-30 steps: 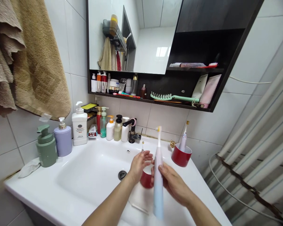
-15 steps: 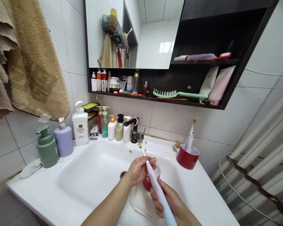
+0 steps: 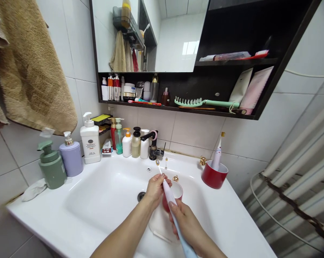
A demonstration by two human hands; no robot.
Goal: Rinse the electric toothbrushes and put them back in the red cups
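Observation:
An electric toothbrush [image 3: 170,196], pink shading to pale blue, is held over the white sink, its head pointing toward the faucet. My left hand [image 3: 155,187] pinches the neck of its brush head between thumb and fingers. Lower down, my right hand [image 3: 183,219] is wrapped round the handle. Behind the hands, a red cup [image 3: 180,191] with a white inside stands in the basin, partly hidden. A clear tray [image 3: 162,225] lies under the hands. A small brush head [image 3: 166,163] stands on the rim behind the basin.
A red bowl [image 3: 215,176] holding another toothbrush [image 3: 217,157] stands on the right rim. The black faucet [image 3: 154,145] is at the back, with several pump bottles to its left. Above hangs a dark cabinet [image 3: 258,111] with a mirror; towels hang at left.
My right hand has turned so its back shows more, with the thumb along the handle. Both hands and the toothbrush sit slightly further left, and the view has shifted a little.

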